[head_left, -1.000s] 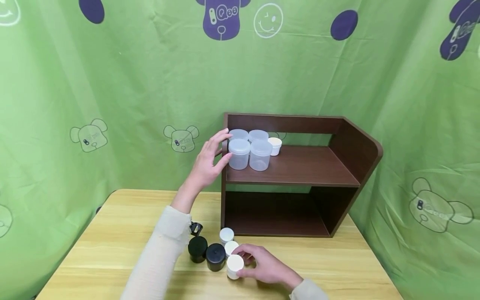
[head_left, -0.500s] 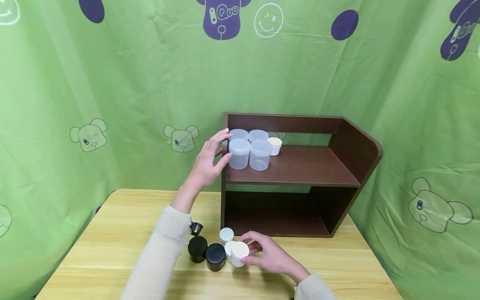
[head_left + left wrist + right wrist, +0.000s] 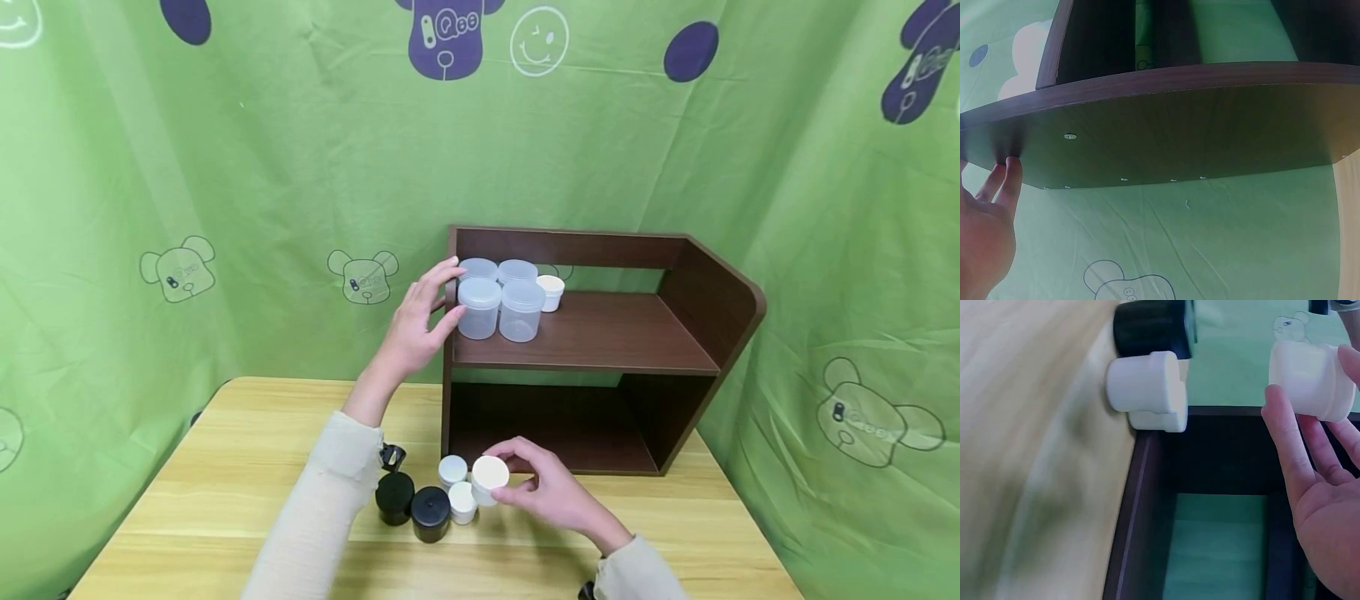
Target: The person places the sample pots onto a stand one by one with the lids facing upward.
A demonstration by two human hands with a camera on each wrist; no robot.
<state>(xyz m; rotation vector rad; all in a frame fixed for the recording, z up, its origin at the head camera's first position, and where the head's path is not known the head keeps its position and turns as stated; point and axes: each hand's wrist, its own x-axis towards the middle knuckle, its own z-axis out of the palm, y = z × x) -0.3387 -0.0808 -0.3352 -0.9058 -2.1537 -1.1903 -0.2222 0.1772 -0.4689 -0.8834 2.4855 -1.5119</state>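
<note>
My right hand [image 3: 551,492] pinches a white lidded jar [image 3: 490,477] between thumb and fingers, held upright over the table in front of the shelf. In the right wrist view this jar [image 3: 1307,381] sits in the fingertips. Two more white jars [image 3: 462,504] stand just left of it, beside two black-lidded jars [image 3: 431,514]. My left hand [image 3: 411,329] rests at the left side panel of the brown shelf [image 3: 592,333], thumb and index finger reaching its front edge. In the left wrist view, extended fingers [image 3: 1011,181] touch the panel's outer face.
On the upper board, several translucent jars [image 3: 478,308] are grouped at the left end, with one white jar [image 3: 551,293] to their right. A light wood table [image 3: 247,483] carries the shelf. Green printed cloth [image 3: 300,167] hangs behind and at both sides.
My right hand has lifted the white jar from the front of the group and moved it back and right, toward the shelf. My left hand has kept its place.
</note>
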